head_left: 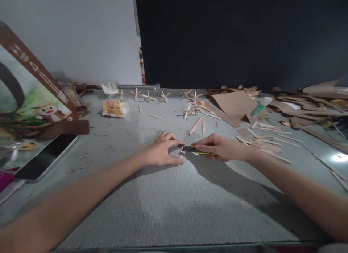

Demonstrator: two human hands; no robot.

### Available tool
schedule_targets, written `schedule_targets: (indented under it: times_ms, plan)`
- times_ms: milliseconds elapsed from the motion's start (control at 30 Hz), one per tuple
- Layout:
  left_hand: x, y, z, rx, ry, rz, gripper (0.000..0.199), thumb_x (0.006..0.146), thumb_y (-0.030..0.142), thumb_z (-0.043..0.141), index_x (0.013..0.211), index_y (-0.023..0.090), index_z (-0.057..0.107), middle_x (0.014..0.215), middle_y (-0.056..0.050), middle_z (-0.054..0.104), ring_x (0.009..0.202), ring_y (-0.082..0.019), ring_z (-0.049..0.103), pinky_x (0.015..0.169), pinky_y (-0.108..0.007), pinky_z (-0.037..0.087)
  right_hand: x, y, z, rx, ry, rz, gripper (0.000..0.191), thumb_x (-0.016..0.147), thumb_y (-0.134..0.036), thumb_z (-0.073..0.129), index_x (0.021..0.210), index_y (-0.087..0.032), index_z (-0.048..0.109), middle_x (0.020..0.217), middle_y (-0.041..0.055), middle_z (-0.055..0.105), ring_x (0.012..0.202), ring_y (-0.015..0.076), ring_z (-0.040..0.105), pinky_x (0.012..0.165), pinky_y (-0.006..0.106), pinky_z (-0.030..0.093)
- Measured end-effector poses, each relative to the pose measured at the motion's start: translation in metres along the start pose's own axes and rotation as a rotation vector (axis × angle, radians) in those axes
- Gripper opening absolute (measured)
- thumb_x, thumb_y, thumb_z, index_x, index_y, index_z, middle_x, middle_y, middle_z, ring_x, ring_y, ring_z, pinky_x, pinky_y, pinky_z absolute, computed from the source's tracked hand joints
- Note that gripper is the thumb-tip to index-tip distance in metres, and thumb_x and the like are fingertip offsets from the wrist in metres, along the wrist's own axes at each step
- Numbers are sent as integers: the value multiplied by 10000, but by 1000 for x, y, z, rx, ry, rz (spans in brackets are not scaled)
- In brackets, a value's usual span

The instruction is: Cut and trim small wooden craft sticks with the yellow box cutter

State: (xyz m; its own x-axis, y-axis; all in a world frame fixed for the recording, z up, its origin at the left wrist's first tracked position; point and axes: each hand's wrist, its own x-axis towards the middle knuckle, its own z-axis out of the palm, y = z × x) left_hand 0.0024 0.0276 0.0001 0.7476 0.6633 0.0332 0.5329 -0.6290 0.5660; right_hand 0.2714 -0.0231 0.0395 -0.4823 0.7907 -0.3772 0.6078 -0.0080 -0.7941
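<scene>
My left hand [164, 149] pins a short wooden craft stick [181, 158] to the grey tabletop, thumb at its near end and forefinger at its far end. In my right hand [214, 146] is a yellow and black utility knife [199, 150], fingers wrapped round the handle. Its blade reaches the stick between my left thumb and forefinger; whether it has cut in is too small to tell. Just beyond the knife lie a pink pencil [195, 126] and a loose piece of craft stick [203, 127].
Several star-shaped stick assemblies [164, 97] line the back. Loose craft sticks [268, 140] and brown cardboard [231, 104] lie at right. To the left are a phone [46, 156], a printed bag [35, 89] and a yellow packet [114, 108].
</scene>
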Motion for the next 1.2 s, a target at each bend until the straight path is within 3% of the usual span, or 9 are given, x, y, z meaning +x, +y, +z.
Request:
schedule_targets:
  times_ms: [167, 300, 433, 533, 767, 1200]
  plan:
    - [4, -2, 0, -47, 13, -15, 677, 696, 585, 870, 1270, 269, 702, 1179, -83, 583, 1214, -330, 509, 1065, -485, 429, -8, 0, 11, -258, 167, -205, 551, 1057, -621, 465, 1238, -210, 784, 620, -41, 455, 519, 95, 325, 489, 246, 249]
    - [1, -4, 5, -158, 133, -29, 636, 620, 450, 934, 1134, 217, 642, 1166, -90, 622, 1155, -298, 574, 1014, -446, 470, -9, 7, 21, -456, 408, -365, 507, 1102, -507, 427, 1355, -205, 745, 681, 12, 642, 512, 114, 458, 512, 256, 331]
    - [-6, -4, 12, -386, 190, -42, 613, 761, 369, 849, 1257, 241, 513, 901, -4, 696, 827, -184, 648, 796, -325, 505, -4, 20, 30, -764, 614, -614, 431, 1124, -381, 425, 1350, -186, 736, 805, 61, 719, 593, 126, 592, 573, 260, 396]
    - [-11, -1, 15, -438, 227, -66, 585, 842, 323, 769, 1328, 254, 450, 728, 55, 685, 649, -149, 610, 669, -277, 466, -2, 25, 36, -919, 665, -674, 376, 1118, -313, 453, 1345, -193, 727, 767, 29, 681, 574, 110, 581, 551, 252, 385]
    - [-16, 8, 15, -387, 412, -42, 574, 820, 185, 696, 1330, 257, 441, 713, 76, 672, 651, -128, 608, 696, -260, 454, -2, 21, 43, -1136, 783, -734, 333, 1108, -297, 495, 1338, -193, 712, 850, 36, 675, 600, 110, 557, 545, 255, 391]
    - [-18, 11, 15, -372, 415, -41, 588, 814, 184, 700, 1336, 250, 440, 726, 75, 682, 661, -122, 620, 721, -255, 465, -2, 18, 47, -1196, 817, -739, 334, 1118, -284, 454, 1343, -197, 685, 841, 29, 649, 616, 109, 549, 541, 248, 375]
